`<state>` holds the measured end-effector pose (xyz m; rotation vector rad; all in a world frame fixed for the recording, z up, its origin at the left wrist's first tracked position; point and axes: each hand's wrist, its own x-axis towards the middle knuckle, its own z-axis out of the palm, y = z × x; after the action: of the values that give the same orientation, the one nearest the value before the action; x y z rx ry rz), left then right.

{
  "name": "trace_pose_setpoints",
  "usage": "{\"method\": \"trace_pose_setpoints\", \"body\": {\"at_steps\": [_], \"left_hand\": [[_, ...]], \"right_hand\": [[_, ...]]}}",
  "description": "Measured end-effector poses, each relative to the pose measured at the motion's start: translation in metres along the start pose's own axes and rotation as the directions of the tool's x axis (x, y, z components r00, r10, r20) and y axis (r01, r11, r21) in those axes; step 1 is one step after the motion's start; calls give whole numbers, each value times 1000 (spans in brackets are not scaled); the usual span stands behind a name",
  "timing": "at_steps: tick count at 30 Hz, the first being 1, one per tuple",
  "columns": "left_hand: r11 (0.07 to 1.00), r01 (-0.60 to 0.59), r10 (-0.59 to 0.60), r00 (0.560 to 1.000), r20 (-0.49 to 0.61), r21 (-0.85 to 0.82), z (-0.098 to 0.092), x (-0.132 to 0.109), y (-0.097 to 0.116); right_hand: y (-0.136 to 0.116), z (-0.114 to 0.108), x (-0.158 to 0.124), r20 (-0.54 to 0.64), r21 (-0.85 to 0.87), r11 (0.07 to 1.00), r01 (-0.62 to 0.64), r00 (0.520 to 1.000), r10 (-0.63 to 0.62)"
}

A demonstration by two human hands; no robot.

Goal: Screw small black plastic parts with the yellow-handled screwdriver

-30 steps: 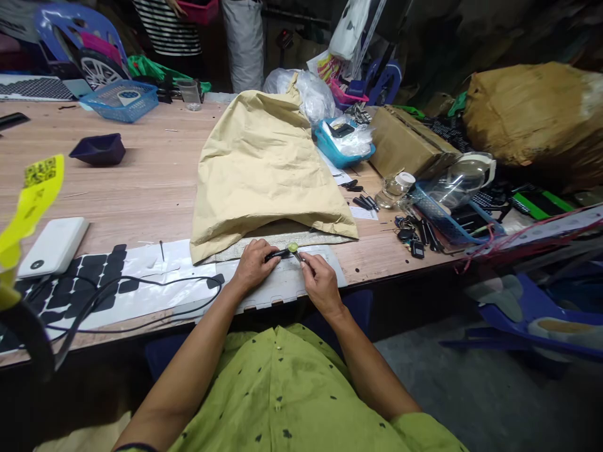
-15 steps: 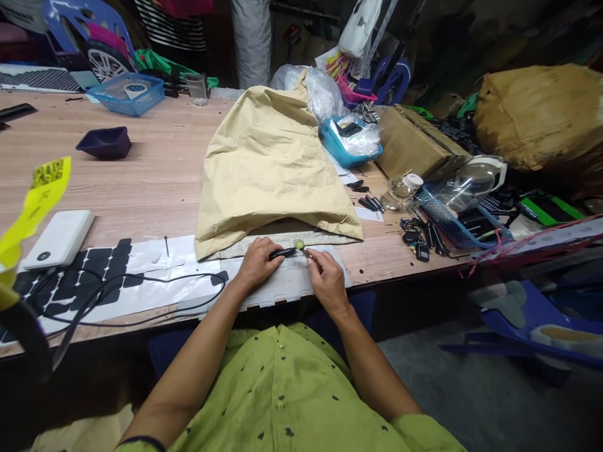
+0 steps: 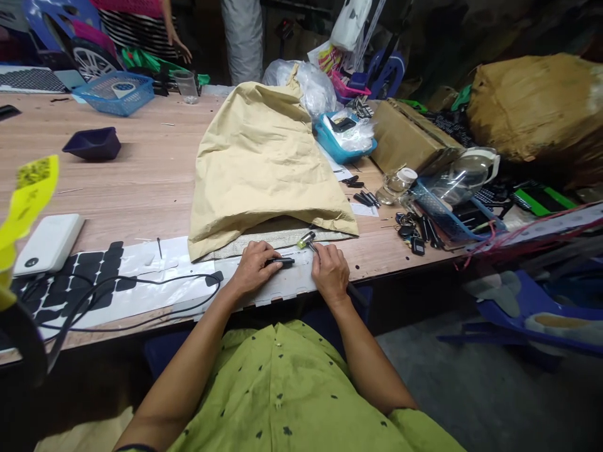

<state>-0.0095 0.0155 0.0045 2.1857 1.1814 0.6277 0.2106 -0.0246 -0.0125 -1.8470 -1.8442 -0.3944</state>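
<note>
My left hand (image 3: 255, 269) rests at the table's front edge, its fingers closed on a slim black piece (image 3: 285, 260) that points right. What the piece is, I cannot make out. My right hand (image 3: 330, 271) is wrapped around the handle of a small hammer (image 3: 306, 240). The hammer's head has a yellow-green end and a shiny dark body, tilted above the grey-white board (image 3: 301, 276) beneath both hands. Just beyond lies a beige cloth bag (image 3: 264, 163), its open edge facing me.
At left are a white power bank (image 3: 49, 243), a black cable (image 3: 164, 276) and a sheet of black stickers (image 3: 94, 273). On the right stand a glass jar (image 3: 398, 186), keys (image 3: 411, 233) and a blue basket (image 3: 438, 213). Another person's hand (image 3: 178, 45) shows at the back left.
My right hand has turned and closed more fully around the handle, and the hammer's head has tilted up, away from the black piece. The view has shifted slightly. Another person's arm has appeared.
</note>
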Motion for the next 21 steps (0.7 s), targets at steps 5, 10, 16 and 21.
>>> {"method": "trace_pose_setpoints", "body": {"at_steps": [5,10,16,21], "left_hand": [[987,-157,159,984,82,-26,10,-42,22],[959,-243,233,969,81,147,24,-70,33],[961,-232,220,971,89,149,22,-70,35],[991,-136,136,991,9,-12,6,-39,31]], "right_hand": [[-1,-1,0,1,-16,1000,-4,1000,4],[-2,-1,-1,11,-2,1000,-14,1000,14],[-2,0,-1,67,33,999,-33,997,31],[-1,-2,-1,62,58,998,-24,998,20]]}}
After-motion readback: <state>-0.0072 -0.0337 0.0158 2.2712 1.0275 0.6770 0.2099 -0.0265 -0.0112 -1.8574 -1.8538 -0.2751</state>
